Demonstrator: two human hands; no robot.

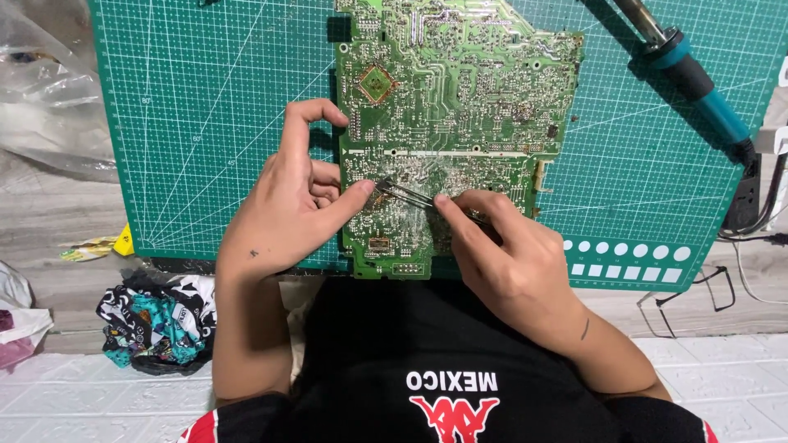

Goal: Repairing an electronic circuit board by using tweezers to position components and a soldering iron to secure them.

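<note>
Two hands meet over the lower middle of a green circuit board [460,98]. The right hand [513,258] pinches a pair of metal tweezers [408,195] between thumb and forefinger, their tips resting on the solder side near the board's lower edge. The left hand [291,205] holds nothing; its thumb presses the board just beside the tweezer tips, and its forefinger arches up to touch the board higher on its left edge. Judging from this, the picking work is under way, with no part visibly lifted free yet. Under the board lies a green cutting mat [205,123] on the surface. A blue-handled soldering iron [698,82] rests unused at the mat's upper right, well apart from both hands. Spectacles [706,291] lie off the mat's lower right corner.
</note>
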